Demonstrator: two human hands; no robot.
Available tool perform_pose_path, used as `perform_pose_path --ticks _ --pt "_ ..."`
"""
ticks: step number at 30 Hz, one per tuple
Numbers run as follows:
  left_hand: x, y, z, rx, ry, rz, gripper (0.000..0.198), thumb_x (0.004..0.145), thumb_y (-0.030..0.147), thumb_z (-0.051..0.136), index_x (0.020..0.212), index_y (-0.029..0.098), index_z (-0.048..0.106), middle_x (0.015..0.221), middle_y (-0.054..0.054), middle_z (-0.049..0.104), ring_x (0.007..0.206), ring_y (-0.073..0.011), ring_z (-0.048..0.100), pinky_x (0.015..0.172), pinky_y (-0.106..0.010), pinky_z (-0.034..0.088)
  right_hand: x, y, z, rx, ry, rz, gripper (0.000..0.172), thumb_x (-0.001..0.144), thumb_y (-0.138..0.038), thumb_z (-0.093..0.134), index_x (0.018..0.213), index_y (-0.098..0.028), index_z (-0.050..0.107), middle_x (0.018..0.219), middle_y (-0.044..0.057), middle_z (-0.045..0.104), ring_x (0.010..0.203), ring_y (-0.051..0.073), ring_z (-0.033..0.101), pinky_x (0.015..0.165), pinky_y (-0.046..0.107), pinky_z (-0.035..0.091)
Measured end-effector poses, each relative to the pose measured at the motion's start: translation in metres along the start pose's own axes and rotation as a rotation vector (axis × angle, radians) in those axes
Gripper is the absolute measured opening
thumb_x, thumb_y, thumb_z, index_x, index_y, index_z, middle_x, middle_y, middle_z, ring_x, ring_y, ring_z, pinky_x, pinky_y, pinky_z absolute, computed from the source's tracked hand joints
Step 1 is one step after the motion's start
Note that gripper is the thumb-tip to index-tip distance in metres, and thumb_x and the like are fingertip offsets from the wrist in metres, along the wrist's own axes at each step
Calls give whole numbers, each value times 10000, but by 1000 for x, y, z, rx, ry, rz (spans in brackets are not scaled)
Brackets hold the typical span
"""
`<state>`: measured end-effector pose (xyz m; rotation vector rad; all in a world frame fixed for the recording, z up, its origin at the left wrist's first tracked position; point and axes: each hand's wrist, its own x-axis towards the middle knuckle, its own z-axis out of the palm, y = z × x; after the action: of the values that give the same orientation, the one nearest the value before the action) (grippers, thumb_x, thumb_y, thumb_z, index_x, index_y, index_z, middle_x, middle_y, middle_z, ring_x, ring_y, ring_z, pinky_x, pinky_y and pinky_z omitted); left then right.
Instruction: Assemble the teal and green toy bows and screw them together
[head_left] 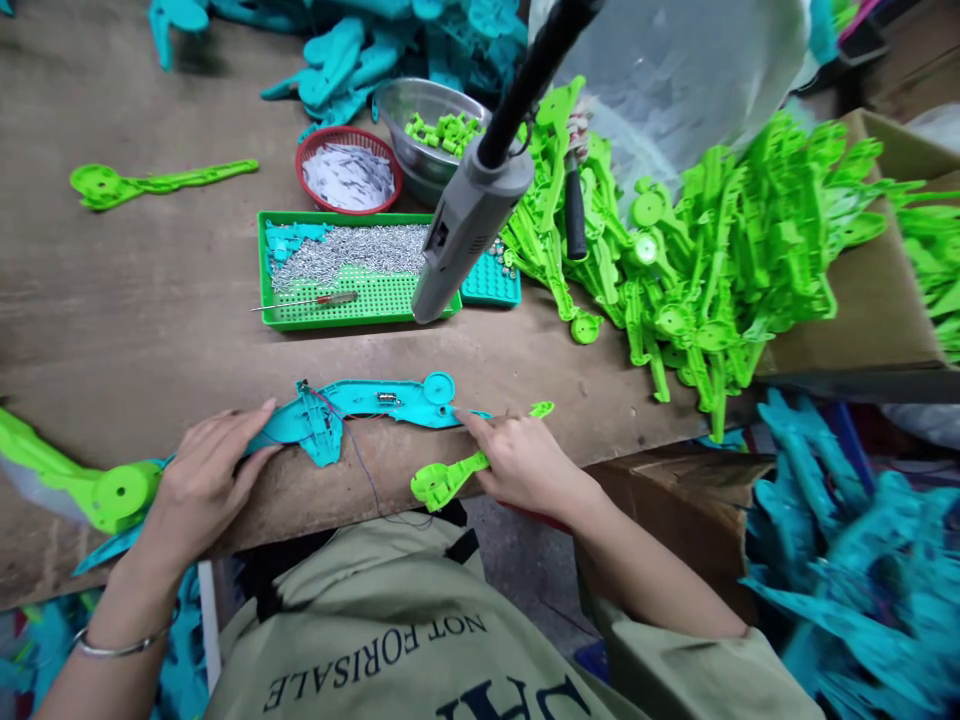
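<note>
Left hand (206, 470) pinches the blue shell (352, 400) between thumb and fingers; the shell extends from there along the bench (150, 290) towards the right hand (529, 460). That hand seems closed round a green part (442, 485), though its underside is hidden, index finger at the shell's far end. Positioning the opened shell looks like the current step; the next move calls for keeping the loose wire (367, 470) between the hands clear.
</note>
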<state>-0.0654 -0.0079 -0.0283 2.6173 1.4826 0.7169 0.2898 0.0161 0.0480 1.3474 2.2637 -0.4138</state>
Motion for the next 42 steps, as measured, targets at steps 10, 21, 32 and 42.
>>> perform_pose_path --ticks 10,21,32,42 --pt "2 0 0 -7 17 15 687 954 221 614 1581 275 339 1200 -108 741 1012 -284 713 944 -441 560 2 53 -2 296 385 -100 373 956 -403 507 1238 -170 580 1126 138 714 1032 293 630 910 404 360" --pt "-2 -5 -1 -26 -29 -1 613 988 302 557 1568 303 359 1283 -81 720 1084 -286 711 990 -461 553 53 97 4 446 327 -379 241 957 -364 575 1009 -183 725 982 85 740 958 240 628 900 402 322" --pt "2 -5 -5 30 -47 32 649 982 286 571 1582 298 323 1243 -93 729 1039 -288 711 922 -439 572 67 88 0 142 374 -444 227 950 -260 552 1039 -198 751 1050 107 715 994 262 544 913 423 335" --pt "6 -7 -13 -8 -95 -17 579 996 334 553 1547 268 387 1222 -98 734 983 -246 716 881 -386 576 42 64 14 285 476 -385 328 924 -312 574 1141 -121 730 1085 166 694 974 282 594 895 458 463"
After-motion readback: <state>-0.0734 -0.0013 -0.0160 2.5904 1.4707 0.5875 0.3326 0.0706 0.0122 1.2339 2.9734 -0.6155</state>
